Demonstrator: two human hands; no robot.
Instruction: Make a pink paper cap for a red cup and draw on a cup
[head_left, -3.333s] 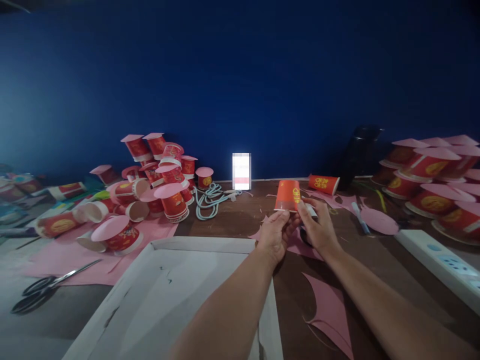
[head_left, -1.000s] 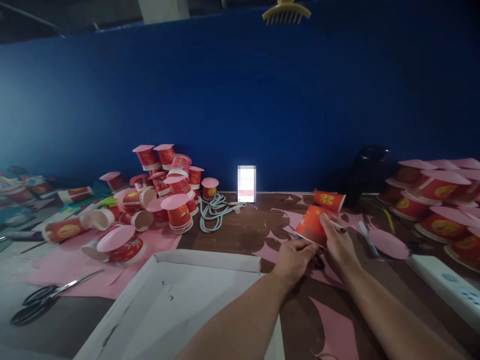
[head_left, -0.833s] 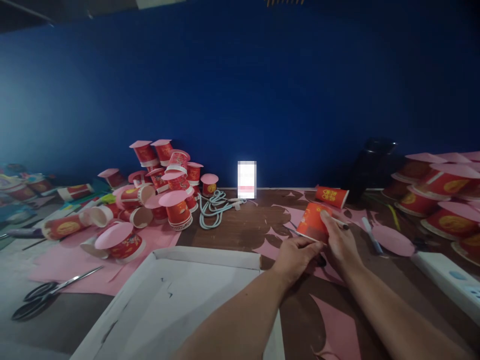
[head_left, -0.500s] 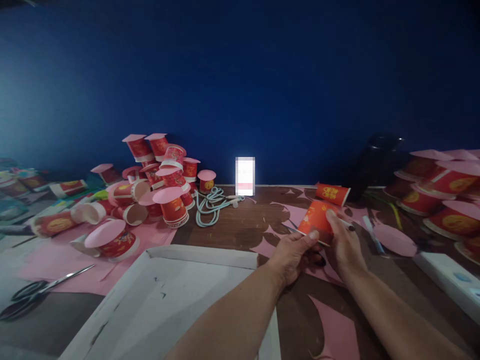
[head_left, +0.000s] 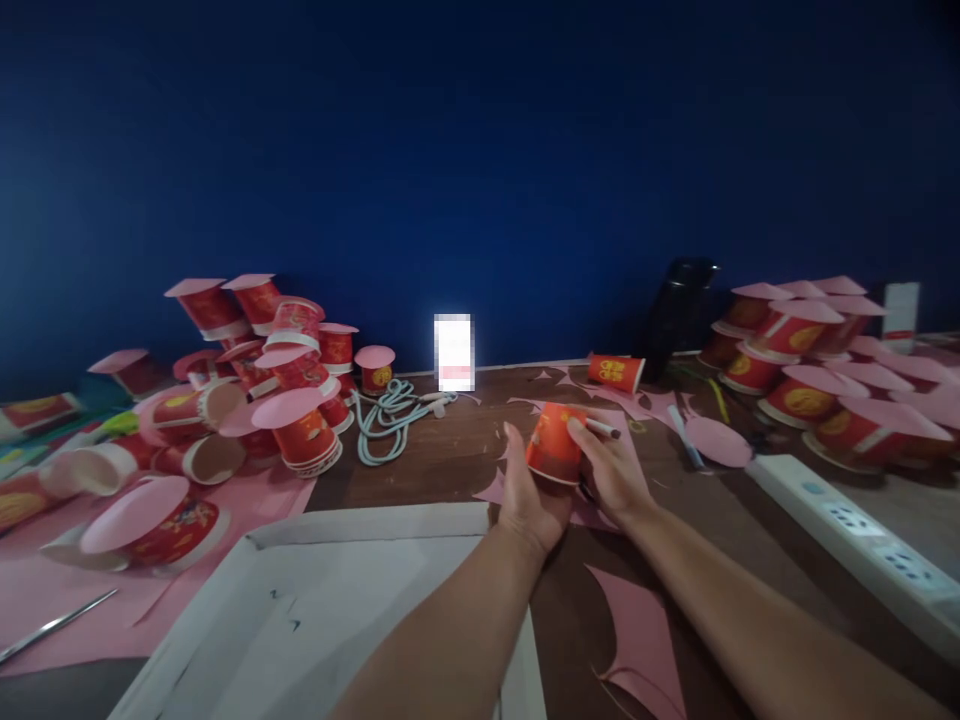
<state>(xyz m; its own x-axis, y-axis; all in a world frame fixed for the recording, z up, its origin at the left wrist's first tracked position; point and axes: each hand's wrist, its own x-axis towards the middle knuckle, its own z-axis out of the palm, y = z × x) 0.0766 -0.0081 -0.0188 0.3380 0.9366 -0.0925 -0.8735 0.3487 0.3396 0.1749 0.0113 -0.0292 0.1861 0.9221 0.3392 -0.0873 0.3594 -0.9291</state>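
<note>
A red-orange paper cup (head_left: 556, 445) with gold print is tilted, its wider rim facing down, just above pink paper scraps. My right hand (head_left: 616, 475) grips its right side, thumb laid on the cup wall. A capped-looking pen or marker (head_left: 602, 428) pokes out past the same hand. My left hand (head_left: 531, 508) is beside the cup's lower left, thumb stretched up and apart from it. Its other fingers are hidden behind the cup. Another red paper cup (head_left: 616, 372) lies on its side farther back.
Stacked red cups with pink paper discs stand left (head_left: 300, 430) and right (head_left: 806, 395). A white box lid (head_left: 360, 610), coiled cable (head_left: 386, 425), power strip (head_left: 840, 530), black bottle (head_left: 675, 310), pink disc (head_left: 718, 442) and scissors blade (head_left: 60, 622) lie around.
The view has turned right, so things shift left. My left thumb has lifted off the cup, and the cup stands more upright in my right hand.
</note>
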